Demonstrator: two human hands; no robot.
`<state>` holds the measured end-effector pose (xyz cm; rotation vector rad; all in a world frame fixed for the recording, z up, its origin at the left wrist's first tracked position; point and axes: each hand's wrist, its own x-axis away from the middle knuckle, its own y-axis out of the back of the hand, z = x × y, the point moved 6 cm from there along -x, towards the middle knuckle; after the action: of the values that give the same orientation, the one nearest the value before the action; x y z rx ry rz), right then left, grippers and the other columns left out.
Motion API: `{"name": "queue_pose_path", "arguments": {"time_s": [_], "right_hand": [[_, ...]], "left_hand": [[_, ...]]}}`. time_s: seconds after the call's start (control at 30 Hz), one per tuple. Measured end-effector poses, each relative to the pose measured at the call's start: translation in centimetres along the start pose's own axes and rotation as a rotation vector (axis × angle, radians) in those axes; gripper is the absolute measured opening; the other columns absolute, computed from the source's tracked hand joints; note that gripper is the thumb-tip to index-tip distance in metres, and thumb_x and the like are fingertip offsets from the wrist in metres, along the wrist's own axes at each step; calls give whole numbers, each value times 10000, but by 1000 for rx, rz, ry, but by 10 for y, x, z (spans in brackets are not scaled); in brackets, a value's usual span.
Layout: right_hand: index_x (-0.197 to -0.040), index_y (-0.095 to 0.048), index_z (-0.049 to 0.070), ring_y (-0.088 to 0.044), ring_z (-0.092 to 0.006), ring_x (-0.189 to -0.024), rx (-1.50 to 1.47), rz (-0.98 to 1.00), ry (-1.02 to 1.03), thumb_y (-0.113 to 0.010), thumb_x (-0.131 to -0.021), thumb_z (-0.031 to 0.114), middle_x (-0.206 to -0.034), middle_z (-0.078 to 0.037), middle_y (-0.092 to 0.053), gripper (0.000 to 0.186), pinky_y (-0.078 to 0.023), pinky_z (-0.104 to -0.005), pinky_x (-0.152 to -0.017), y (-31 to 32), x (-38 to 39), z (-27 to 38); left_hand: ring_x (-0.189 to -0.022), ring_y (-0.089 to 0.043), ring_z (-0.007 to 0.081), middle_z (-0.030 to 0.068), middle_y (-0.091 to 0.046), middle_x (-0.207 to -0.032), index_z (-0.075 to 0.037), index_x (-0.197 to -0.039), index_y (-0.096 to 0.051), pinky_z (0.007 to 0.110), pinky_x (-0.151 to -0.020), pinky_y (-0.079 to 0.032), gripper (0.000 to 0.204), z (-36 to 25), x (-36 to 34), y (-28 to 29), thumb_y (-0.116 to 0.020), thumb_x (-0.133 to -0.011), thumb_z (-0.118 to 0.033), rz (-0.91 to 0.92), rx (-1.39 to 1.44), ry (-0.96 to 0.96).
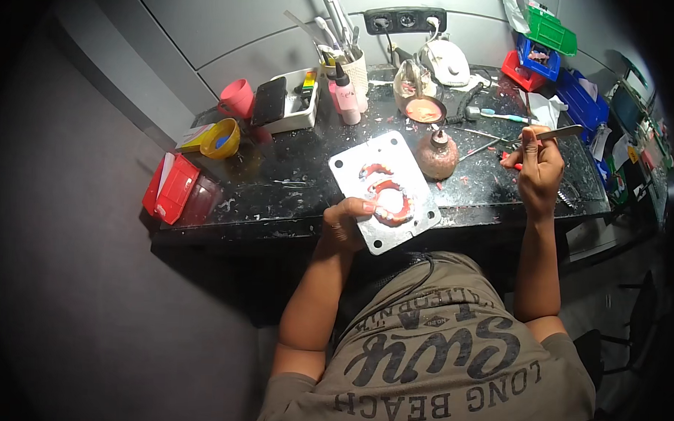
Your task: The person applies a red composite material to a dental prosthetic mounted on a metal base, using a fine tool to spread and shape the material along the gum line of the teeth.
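My left hand (345,221) is closed on the near left edge of a pale, square plate (424,217) with a hole in each corner, its thumb lying on top. Two curved red wax pieces sit on the plate: a larger denture set-up (393,205) with teeth, and a smaller one (375,169) beyond it. The plate is tilted above the bench's front edge. Off to the right, my raised right hand (540,169) grips a metal-bladed knife (561,133), its blade pointing right. Something red shows beside the curled fingers; I cannot tell whether it belongs to the knife.
A round bottle (437,156) with a nozzle stands behind the plate. Farther back are a small pan (425,110), pink bottles (345,97), a white tray (304,119) and a toothbrush (503,116). A yellow bowl (221,140) and red bin (177,188) sit left.
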<state>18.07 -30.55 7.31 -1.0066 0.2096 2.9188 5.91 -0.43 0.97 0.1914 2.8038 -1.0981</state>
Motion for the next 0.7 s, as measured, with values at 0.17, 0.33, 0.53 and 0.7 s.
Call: {"name": "queue_pose_path", "arguments": {"time_s": [0.17, 0.33, 0.53, 0.7], "right_hand": [[-1108, -626, -18, -687, -115, -691, -123, 33, 35, -593, -1123, 223, -824, -71, -691, 243, -565, -277, -639, -6, 4, 5], [-1115, -631, -34, -760, -203, -836, -389, 206, 74, -583, -1110, 106, -894, -137, -733, 148, -649, -349, -797, -34, 26, 42], [-1125, -692, -40, -767, -304, -1112, -151, 604, 252, -670, -1010, 11, -1136, -207, -780, 128, -601, -440, -994, -83, 68, 105], [-1113, -727, -9, -750, -346, -1181, -106, 657, 604, -758, -938, 49, -1157, -174, -789, 187, -555, -529, -1078, -107, 72, 131]], "left_hand": [[-1146, -702, 365, 267, -658, -1281, 52, -1451, -489, 467, -1059, -570, 796, 5, 0, 2, -659, -704, -165, 39, 88, 26], [-1136, -708, 373, 269, -671, -1277, 92, -1445, -498, 486, -1048, -576, 763, 2, -2, 2, -678, -784, -244, 28, 125, 17], [-1140, -707, 377, 257, -676, -1290, 104, -1437, -520, 501, -1023, -582, 785, 1, -1, 0, -685, -853, -393, -19, 149, 39], [-1112, -713, 358, 255, -673, -1280, 104, -1446, -507, 485, -999, -595, 817, 5, -1, -2, -659, -887, -472, 4, 158, 103]]}}
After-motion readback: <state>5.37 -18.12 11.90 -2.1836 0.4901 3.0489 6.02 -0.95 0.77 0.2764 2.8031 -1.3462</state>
